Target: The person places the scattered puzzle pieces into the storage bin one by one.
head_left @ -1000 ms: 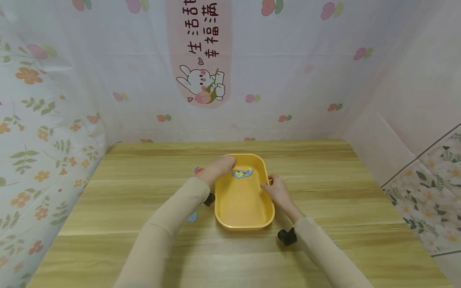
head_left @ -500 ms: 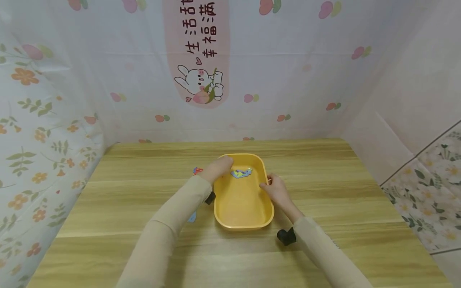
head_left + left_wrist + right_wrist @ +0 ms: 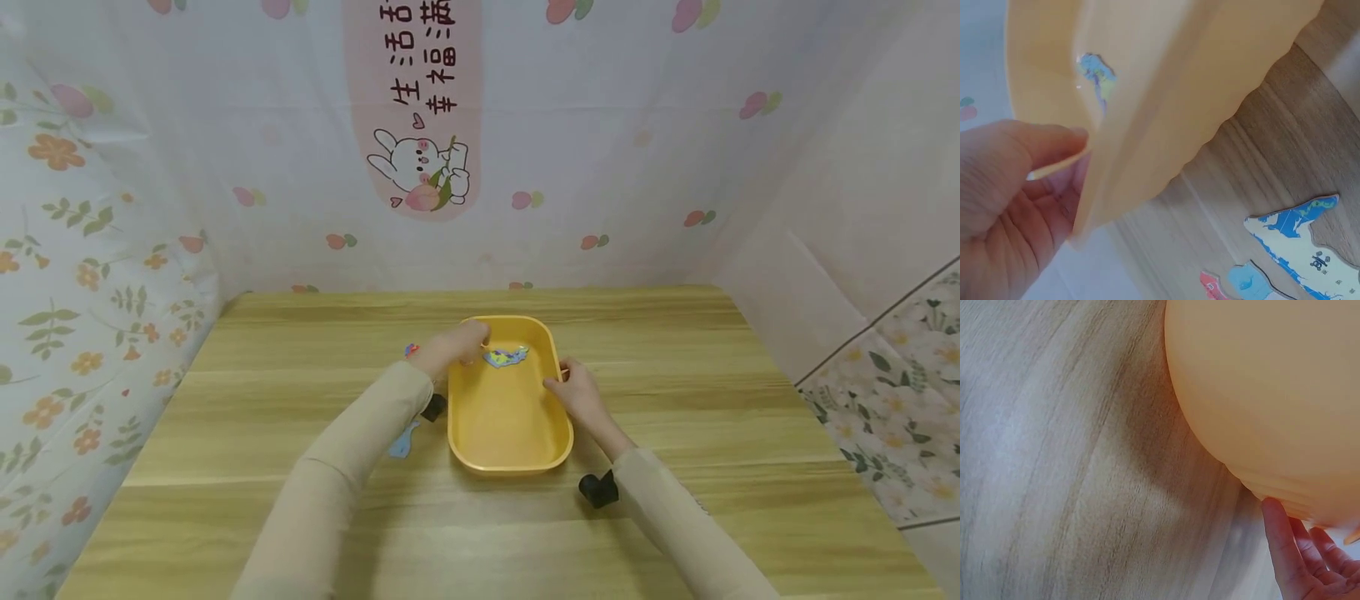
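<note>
A yellow plastic tray (image 3: 510,425) stands on the table, long side pointing away from me. My left hand (image 3: 453,346) grips its far left rim; in the left wrist view the thumb (image 3: 1054,140) lies over the rim and the fingers curl below it on the outside. On the right side my right hand (image 3: 581,396) holds the wall, thumb inside and fingers outside. The right wrist view shows fingertips (image 3: 1275,515) against the outer wall. Inside the tray, near its far end, lies a flat blue-and-yellow map puzzle piece (image 3: 506,357).
Left of the tray lie more flat pieces: a light blue one (image 3: 403,440), a red-and-blue one (image 3: 412,350) partly behind my left hand, and a cream-and-blue map piece (image 3: 1310,250). The wooden table (image 3: 675,367) meets a patterned curtain (image 3: 600,167) at the back.
The left hand shifts slightly at the tray's far left corner, and more of the light blue piece shows beside the forearm. The tray and right hand stay in place.
</note>
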A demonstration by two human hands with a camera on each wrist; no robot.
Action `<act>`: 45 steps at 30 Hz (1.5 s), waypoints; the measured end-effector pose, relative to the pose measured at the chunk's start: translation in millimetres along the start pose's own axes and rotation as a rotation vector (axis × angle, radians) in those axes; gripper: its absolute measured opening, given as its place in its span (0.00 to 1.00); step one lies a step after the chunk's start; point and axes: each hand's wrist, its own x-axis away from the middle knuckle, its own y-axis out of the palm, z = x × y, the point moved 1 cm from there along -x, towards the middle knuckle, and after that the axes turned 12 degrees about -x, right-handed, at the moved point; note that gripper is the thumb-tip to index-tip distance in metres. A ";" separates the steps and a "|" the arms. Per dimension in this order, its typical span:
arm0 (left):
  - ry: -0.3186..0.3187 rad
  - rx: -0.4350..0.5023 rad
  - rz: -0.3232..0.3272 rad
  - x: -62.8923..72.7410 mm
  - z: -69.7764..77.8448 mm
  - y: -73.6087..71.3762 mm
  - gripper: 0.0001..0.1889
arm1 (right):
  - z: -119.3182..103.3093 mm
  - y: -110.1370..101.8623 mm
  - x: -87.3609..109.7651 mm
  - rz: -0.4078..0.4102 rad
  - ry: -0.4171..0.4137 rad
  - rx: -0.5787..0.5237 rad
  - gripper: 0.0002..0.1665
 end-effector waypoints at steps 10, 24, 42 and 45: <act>0.243 0.269 0.322 -31.5 -57.3 7.4 0.11 | -3.0 -1.7 1.3 0.005 -0.013 -0.004 0.20; -0.145 0.388 0.278 26.0 -104.1 17.2 0.28 | -1.6 -2.4 0.3 0.001 0.004 -0.007 0.21; -0.279 0.246 0.119 30.8 -117.5 31.8 0.12 | -3.0 -0.9 2.5 0.012 -0.010 -0.012 0.20; -0.239 0.243 0.160 19.0 -131.9 39.7 0.12 | -3.5 -0.8 2.4 0.016 -0.011 -0.006 0.21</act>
